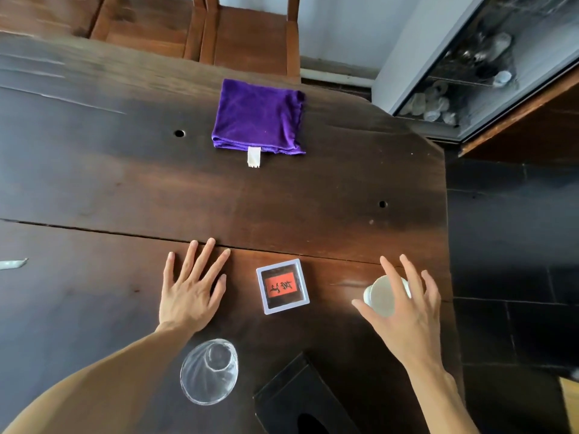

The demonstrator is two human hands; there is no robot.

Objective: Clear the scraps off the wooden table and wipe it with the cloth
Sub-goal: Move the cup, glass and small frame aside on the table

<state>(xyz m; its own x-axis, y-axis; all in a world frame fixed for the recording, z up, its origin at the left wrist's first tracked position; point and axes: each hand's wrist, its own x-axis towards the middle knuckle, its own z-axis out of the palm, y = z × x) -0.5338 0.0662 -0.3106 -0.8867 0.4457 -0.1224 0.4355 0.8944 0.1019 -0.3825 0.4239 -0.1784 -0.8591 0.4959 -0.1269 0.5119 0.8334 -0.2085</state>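
Note:
A folded purple cloth (258,115) lies on the far middle of the dark wooden table (313,189), with a small white strip (253,157) sticking out from under its near edge. At the table's left edge lies a pale scrap (12,264). My left hand (191,289) rests flat on the wood with its fingers spread, holding nothing. My right hand (407,311) hovers with fingers splayed around a small white cup (383,294) near the right edge. Whether the hand touches the cup is unclear.
A small white-framed square box with a red label (283,286) sits between my hands. A clear glass (209,371) stands by my left forearm, beside a black box (300,399). Wooden chairs (247,36) stand behind the table. A glass cabinet (470,73) is at the right.

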